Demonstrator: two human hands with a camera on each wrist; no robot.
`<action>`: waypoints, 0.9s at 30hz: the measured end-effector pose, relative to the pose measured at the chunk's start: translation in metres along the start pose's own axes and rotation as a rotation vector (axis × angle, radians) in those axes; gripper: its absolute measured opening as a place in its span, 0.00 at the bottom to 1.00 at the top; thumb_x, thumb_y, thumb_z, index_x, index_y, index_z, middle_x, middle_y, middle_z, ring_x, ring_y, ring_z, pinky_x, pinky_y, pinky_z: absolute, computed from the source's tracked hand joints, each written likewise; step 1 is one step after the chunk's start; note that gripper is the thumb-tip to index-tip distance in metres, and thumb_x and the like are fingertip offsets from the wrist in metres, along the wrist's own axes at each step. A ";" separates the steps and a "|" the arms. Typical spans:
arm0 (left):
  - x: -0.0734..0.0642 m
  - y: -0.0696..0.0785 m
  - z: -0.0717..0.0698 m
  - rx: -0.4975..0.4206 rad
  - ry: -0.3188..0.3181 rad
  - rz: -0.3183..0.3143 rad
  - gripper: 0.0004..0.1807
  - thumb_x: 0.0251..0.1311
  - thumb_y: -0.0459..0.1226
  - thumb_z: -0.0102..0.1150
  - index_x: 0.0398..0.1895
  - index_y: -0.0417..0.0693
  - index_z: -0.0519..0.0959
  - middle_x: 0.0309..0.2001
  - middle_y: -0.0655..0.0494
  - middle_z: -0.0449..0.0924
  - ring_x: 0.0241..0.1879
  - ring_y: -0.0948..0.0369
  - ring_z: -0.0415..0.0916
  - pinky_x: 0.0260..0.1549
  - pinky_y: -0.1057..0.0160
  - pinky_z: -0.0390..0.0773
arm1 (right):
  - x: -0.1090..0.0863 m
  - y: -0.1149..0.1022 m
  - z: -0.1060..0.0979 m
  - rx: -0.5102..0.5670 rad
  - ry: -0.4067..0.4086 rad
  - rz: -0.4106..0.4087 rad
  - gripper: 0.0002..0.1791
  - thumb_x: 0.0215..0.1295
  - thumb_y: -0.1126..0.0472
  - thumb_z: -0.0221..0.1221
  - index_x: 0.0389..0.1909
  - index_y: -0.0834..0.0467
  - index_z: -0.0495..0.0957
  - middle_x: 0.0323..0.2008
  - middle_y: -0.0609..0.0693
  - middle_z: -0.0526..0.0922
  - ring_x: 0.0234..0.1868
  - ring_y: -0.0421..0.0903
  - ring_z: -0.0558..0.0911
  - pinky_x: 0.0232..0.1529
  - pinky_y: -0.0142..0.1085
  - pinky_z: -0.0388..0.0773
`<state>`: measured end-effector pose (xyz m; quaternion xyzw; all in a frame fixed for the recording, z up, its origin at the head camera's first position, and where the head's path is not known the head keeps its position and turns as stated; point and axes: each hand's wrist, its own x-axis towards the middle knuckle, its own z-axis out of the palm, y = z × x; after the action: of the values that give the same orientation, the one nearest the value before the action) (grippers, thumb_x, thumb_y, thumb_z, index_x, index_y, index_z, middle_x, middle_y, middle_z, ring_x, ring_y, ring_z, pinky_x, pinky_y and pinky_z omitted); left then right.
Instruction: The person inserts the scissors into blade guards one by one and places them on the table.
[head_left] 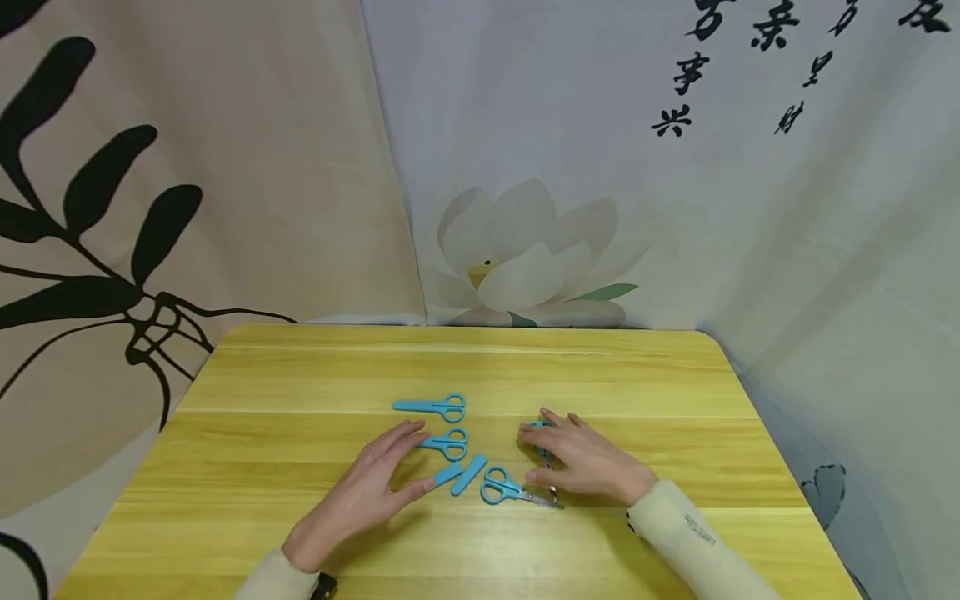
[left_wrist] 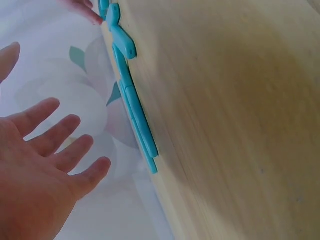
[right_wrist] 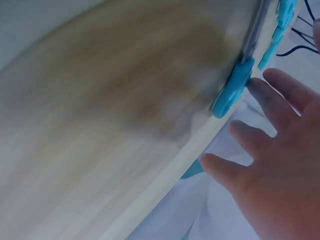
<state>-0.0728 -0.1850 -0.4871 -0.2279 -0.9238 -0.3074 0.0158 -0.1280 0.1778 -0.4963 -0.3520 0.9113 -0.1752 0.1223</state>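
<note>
My left hand is spread beside the blue scissors; in the left wrist view its fingers are extended and hold nothing. A sheathed pair of scissors lies farthest back, and a second pair lies partly behind the left fingers. Two loose blue sheaths lie near the left thumb, which overlaps one of them. Right of these is a pair of scissors with bare blades. My right hand, fingers apart, is over another bare-bladed pair, mostly hidden; in the right wrist view its blue handle is close to the fingers.
The wooden table has rounded far corners. Behind it hangs a pale curtain printed with dark leaves, a lotus flower and black characters. A dark band shows at the left wrist.
</note>
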 end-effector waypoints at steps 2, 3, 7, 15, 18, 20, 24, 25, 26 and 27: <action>0.000 -0.001 0.001 0.000 -0.002 0.001 0.35 0.66 0.49 0.69 0.72 0.43 0.73 0.75 0.44 0.65 0.72 0.38 0.63 0.65 0.32 0.66 | -0.006 0.006 -0.001 0.002 0.006 0.012 0.37 0.75 0.34 0.54 0.75 0.51 0.70 0.75 0.47 0.69 0.80 0.60 0.55 0.74 0.67 0.50; 0.000 -0.001 0.001 -0.001 -0.003 0.002 0.35 0.66 0.49 0.69 0.71 0.43 0.73 0.75 0.43 0.65 0.72 0.38 0.63 0.65 0.32 0.66 | -0.009 0.009 -0.002 0.006 0.013 0.013 0.36 0.75 0.34 0.54 0.74 0.52 0.71 0.75 0.48 0.69 0.80 0.60 0.55 0.74 0.67 0.50; 0.001 -0.002 0.002 0.001 -0.002 0.012 0.34 0.66 0.48 0.70 0.71 0.43 0.74 0.74 0.42 0.66 0.72 0.38 0.64 0.64 0.32 0.68 | -0.022 0.018 -0.005 0.022 0.046 0.023 0.36 0.75 0.36 0.56 0.73 0.54 0.72 0.74 0.50 0.70 0.79 0.62 0.57 0.72 0.70 0.51; 0.002 -0.002 0.003 0.010 0.004 0.023 0.35 0.65 0.49 0.70 0.70 0.43 0.74 0.74 0.42 0.66 0.72 0.39 0.64 0.64 0.33 0.68 | -0.037 0.029 -0.009 0.017 0.092 0.022 0.38 0.67 0.39 0.66 0.72 0.53 0.73 0.72 0.50 0.72 0.79 0.59 0.59 0.73 0.66 0.55; 0.002 -0.002 0.003 0.006 -0.003 0.024 0.35 0.66 0.50 0.68 0.71 0.43 0.73 0.74 0.43 0.66 0.72 0.40 0.64 0.65 0.34 0.68 | -0.032 0.031 -0.009 0.024 0.097 -0.033 0.37 0.65 0.42 0.69 0.71 0.53 0.74 0.72 0.48 0.73 0.78 0.58 0.61 0.73 0.62 0.59; 0.002 -0.001 0.003 -0.001 -0.012 0.024 0.36 0.67 0.52 0.67 0.72 0.43 0.73 0.75 0.43 0.66 0.72 0.40 0.63 0.65 0.34 0.67 | -0.027 0.032 -0.007 0.042 0.088 -0.067 0.35 0.65 0.45 0.70 0.70 0.53 0.76 0.71 0.47 0.75 0.77 0.57 0.63 0.72 0.59 0.62; 0.001 0.000 0.002 -0.027 -0.034 0.007 0.36 0.69 0.55 0.64 0.73 0.44 0.72 0.75 0.43 0.65 0.73 0.40 0.62 0.66 0.34 0.67 | -0.017 0.035 -0.005 0.062 0.072 -0.129 0.28 0.66 0.51 0.70 0.66 0.54 0.80 0.67 0.47 0.79 0.73 0.56 0.70 0.70 0.57 0.67; 0.001 0.000 0.002 -0.030 -0.039 0.003 0.37 0.69 0.55 0.64 0.73 0.44 0.72 0.75 0.44 0.64 0.73 0.40 0.62 0.66 0.34 0.67 | -0.016 0.036 -0.004 0.061 0.071 -0.135 0.26 0.66 0.53 0.71 0.64 0.54 0.81 0.66 0.48 0.79 0.71 0.55 0.71 0.69 0.55 0.69; 0.001 0.000 0.002 -0.035 -0.044 -0.002 0.37 0.69 0.56 0.63 0.73 0.45 0.72 0.75 0.44 0.64 0.73 0.40 0.62 0.66 0.34 0.67 | -0.015 0.037 -0.004 0.056 0.074 -0.141 0.25 0.66 0.54 0.71 0.62 0.54 0.82 0.64 0.48 0.80 0.69 0.54 0.73 0.68 0.54 0.71; 0.001 0.000 0.003 -0.038 -0.047 -0.004 0.37 0.69 0.56 0.63 0.73 0.45 0.72 0.75 0.44 0.64 0.73 0.40 0.62 0.65 0.34 0.67 | -0.014 0.038 -0.003 0.049 0.080 -0.145 0.23 0.66 0.55 0.71 0.60 0.55 0.83 0.63 0.48 0.81 0.67 0.53 0.75 0.66 0.53 0.73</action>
<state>-0.0733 -0.1828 -0.4887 -0.2334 -0.9183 -0.3195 -0.0109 -0.1419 0.2149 -0.5075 -0.4067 0.8830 -0.2198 0.0813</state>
